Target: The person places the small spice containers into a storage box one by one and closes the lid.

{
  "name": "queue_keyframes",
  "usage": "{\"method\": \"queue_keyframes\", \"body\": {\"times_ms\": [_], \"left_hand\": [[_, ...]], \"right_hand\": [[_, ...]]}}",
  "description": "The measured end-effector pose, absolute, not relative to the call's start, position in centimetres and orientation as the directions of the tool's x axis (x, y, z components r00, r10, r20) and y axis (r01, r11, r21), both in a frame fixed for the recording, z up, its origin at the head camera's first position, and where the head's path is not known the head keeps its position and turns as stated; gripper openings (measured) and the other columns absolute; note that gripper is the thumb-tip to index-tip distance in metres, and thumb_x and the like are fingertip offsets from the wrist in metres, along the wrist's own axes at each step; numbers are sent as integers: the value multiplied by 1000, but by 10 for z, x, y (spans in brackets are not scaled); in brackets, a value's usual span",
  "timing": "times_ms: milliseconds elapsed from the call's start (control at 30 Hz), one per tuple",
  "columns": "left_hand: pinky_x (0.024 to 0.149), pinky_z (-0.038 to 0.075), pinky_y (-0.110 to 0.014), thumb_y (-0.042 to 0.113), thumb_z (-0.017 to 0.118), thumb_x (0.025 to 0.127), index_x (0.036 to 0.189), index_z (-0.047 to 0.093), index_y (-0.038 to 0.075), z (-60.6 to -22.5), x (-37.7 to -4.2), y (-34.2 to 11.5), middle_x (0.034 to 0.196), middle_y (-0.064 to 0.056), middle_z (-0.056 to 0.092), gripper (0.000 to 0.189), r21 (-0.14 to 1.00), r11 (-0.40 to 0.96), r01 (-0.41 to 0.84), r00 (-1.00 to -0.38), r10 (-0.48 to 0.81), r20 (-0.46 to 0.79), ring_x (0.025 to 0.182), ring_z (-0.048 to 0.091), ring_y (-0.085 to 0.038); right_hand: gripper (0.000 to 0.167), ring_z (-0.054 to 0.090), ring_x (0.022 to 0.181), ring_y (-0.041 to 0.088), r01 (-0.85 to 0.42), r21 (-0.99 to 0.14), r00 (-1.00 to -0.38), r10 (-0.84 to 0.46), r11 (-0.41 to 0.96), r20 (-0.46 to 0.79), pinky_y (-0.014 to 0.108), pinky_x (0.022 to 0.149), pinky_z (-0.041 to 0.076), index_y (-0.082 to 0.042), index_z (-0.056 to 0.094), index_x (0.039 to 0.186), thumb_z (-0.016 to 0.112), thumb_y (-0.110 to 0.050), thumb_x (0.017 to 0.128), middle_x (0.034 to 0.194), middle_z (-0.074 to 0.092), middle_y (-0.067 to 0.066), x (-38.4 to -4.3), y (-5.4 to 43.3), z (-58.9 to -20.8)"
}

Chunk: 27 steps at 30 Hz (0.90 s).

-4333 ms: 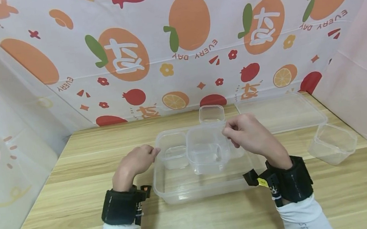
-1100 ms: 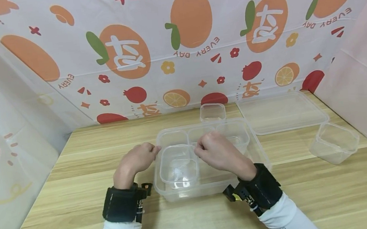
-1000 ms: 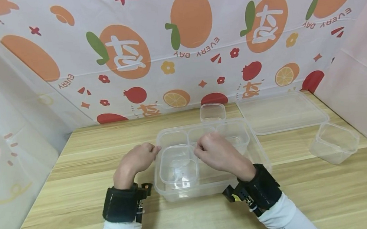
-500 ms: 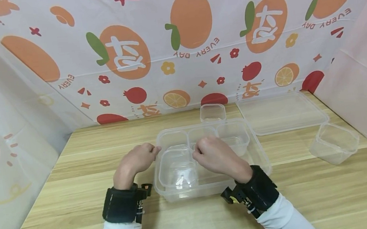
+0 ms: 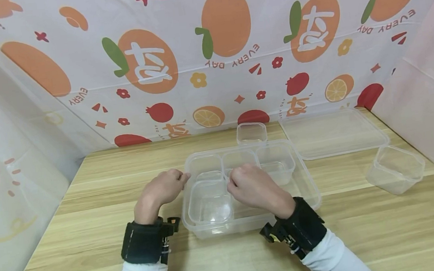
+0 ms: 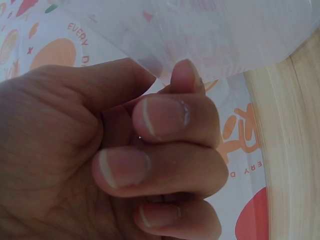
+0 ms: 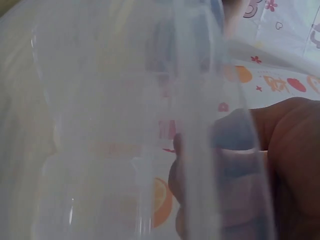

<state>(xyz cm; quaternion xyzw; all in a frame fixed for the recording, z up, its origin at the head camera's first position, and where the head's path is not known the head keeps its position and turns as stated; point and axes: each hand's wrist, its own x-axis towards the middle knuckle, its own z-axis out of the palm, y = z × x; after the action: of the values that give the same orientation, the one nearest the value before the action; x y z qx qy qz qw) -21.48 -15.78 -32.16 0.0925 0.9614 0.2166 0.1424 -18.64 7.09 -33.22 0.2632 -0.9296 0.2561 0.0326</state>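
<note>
**Two hands at a clear plastic box, and one cup in a tight corner**

From where I stood, the large clear box was on the desk, at the centre of the frame. The left hand had its grip on the left rim of this box, the thumb and the forefinger pinching the edge. The right hand was curled at the right rim of the square cup, and it seemed to pinch this rim, although the exact contact of the fingertips was hidden from me.

The square cup was inside the box, in its lower left part, just in front of the back row of cups. Whether its bottom touched the floor of the box, I could not tell.

In my judgement, the danger was in the narrow space. If the right grip pushed sideways, the square cup could catch on a neighbour's rim and tilt. If the left grip became loose, the box could slide on the smooth desk. Thin, slippery plastic could also escape from a one-sided pinch.
</note>
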Motion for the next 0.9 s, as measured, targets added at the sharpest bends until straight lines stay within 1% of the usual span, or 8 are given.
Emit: {"method": "queue_keyframes", "body": {"times_ms": [233, 500, 667, 900], "left_hand": [[66, 40, -35, 24, 41, 105, 116, 63, -7, -321, -214, -158, 85, -10, 56, 39, 438, 890, 128, -940, 249, -232, 78, 51, -24], [66, 40, -36, 23, 40, 106, 118, 62, -8, -320, -214, -158, 85, -10, 55, 41, 437, 890, 133, -940, 253, -230, 78, 51, -24], [67, 41, -36, 23, 41, 106, 121, 61, -9, -320, -214, -158, 90, -12, 57, 41, 436, 890, 132, -940, 253, -231, 81, 52, -25], [72, 46, -40, 24, 41, 105, 124, 60, -9, -319, -214, -157, 102, -16, 62, 42, 429, 893, 133, -940, 251, -232, 85, 54, -27]], "right_hand": [[37, 27, 50, 9, -509, -416, -858, -481, 754, 180, 21, 46, 23, -12, 47, 54, 56, -3, 89, 57, 28, -6, -186, 70, -336], [38, 29, 50, 9, -505, -405, -861, -479, 762, 172, 22, 46, 24, -13, 46, 55, 57, -6, 90, 57, 28, -7, -186, 68, -337], [39, 27, 51, 10, -520, -399, -852, -493, 755, 177, 22, 46, 24, -13, 42, 55, 57, -5, 90, 57, 26, -6, -187, 67, -338], [41, 29, 50, 9, -509, -425, -854, -501, 749, 140, 23, 46, 25, -14, 40, 54, 55, -4, 91, 58, 27, -6, -185, 65, -337]]}}
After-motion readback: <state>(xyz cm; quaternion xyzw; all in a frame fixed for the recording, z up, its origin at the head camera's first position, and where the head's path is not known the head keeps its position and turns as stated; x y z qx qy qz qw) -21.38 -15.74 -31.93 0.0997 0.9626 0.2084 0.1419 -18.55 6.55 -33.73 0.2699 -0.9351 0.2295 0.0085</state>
